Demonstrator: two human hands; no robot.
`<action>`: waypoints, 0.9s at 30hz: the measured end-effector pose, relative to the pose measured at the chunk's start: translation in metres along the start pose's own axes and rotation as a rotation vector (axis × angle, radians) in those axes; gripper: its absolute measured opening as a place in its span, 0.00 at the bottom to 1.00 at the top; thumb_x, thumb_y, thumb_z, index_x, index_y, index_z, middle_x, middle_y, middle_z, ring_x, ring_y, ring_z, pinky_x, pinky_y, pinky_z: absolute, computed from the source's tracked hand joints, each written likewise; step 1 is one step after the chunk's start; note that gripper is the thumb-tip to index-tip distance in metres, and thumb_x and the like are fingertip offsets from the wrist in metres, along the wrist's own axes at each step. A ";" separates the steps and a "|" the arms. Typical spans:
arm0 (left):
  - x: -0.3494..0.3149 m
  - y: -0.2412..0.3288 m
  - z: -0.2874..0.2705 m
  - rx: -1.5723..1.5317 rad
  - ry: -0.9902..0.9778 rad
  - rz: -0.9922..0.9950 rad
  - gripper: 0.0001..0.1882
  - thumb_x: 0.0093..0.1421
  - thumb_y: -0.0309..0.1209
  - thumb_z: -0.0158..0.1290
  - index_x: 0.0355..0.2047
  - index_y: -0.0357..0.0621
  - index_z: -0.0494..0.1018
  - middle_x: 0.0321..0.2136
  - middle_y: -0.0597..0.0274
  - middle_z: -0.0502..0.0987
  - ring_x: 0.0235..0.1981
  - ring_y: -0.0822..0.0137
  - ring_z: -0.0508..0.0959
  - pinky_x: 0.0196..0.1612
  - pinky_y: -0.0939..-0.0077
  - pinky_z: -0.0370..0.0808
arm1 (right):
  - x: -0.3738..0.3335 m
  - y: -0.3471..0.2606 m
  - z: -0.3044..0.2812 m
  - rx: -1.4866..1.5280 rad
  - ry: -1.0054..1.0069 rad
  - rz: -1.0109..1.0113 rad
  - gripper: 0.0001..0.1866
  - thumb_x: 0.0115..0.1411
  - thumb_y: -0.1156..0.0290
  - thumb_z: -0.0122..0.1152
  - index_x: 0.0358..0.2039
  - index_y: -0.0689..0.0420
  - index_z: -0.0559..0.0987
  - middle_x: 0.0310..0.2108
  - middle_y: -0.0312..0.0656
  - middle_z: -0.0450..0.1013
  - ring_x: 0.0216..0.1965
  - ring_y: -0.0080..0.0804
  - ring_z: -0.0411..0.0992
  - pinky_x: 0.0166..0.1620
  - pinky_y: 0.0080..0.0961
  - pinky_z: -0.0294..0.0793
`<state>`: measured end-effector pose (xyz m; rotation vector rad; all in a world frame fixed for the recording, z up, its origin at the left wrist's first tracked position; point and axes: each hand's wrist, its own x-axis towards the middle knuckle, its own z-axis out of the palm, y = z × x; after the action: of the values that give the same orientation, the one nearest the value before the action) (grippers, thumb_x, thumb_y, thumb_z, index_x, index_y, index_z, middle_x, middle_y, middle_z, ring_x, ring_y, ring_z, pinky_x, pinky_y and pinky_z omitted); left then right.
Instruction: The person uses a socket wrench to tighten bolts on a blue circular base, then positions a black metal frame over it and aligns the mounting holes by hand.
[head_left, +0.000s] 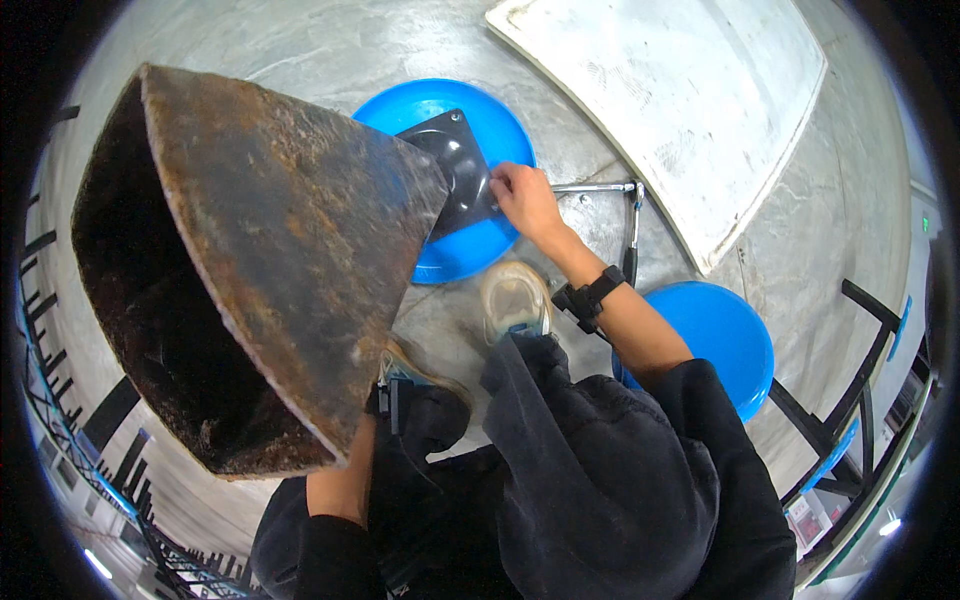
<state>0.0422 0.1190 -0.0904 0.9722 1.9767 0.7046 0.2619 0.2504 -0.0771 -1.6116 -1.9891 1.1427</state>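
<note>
A large rusty, flared sheet-metal hood (290,200) lies tilted on its side, with its wide dark mouth toward the left. Its narrow end meets a glossy black plate (465,165) with a raised round middle and a bolt at one corner. Beneath both is a round blue stool top (500,120). My right hand (525,200) is at the plate's right edge, fingers pinched together; what they grip, if anything, is hidden. My left forearm (340,490) runs up behind the hood, which hides that hand. A chrome socket wrench (632,205) with a long bar lies just right of my right hand.
A big white curved panel (690,100) rests on the floor at the far right. Another blue stool (715,345) stands beside my right arm. Black metal frames (860,400) are at the right edge. My shoes (515,300) are between the stools.
</note>
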 end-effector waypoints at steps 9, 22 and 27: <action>0.003 -0.019 -0.005 -0.019 0.037 0.048 0.08 0.53 0.24 0.54 0.27 0.27 0.71 0.18 0.56 0.75 0.17 0.72 0.76 0.21 0.79 0.71 | 0.001 -0.010 0.002 0.042 -0.007 0.000 0.06 0.51 0.73 0.54 0.28 0.61 0.77 0.23 0.51 0.73 0.27 0.50 0.72 0.33 0.41 0.71; 0.010 -0.026 0.003 -0.294 -0.075 -0.020 0.08 0.53 0.23 0.55 0.29 0.27 0.71 0.21 0.57 0.75 0.19 0.69 0.77 0.23 0.80 0.71 | 0.002 0.001 0.000 -0.039 -0.007 0.052 0.09 0.52 0.70 0.52 0.30 0.59 0.77 0.25 0.53 0.73 0.29 0.51 0.72 0.35 0.43 0.70; 0.009 -0.026 0.007 -0.343 -0.087 -0.038 0.09 0.53 0.23 0.55 0.30 0.26 0.70 0.22 0.56 0.76 0.20 0.68 0.77 0.24 0.80 0.72 | 0.002 0.008 -0.001 -0.065 0.018 0.059 0.09 0.51 0.71 0.52 0.30 0.59 0.77 0.26 0.52 0.74 0.29 0.51 0.72 0.35 0.43 0.71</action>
<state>0.0350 0.1132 -0.1177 0.7431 1.7214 0.9277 0.2670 0.2524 -0.0826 -1.7174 -1.9993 1.0910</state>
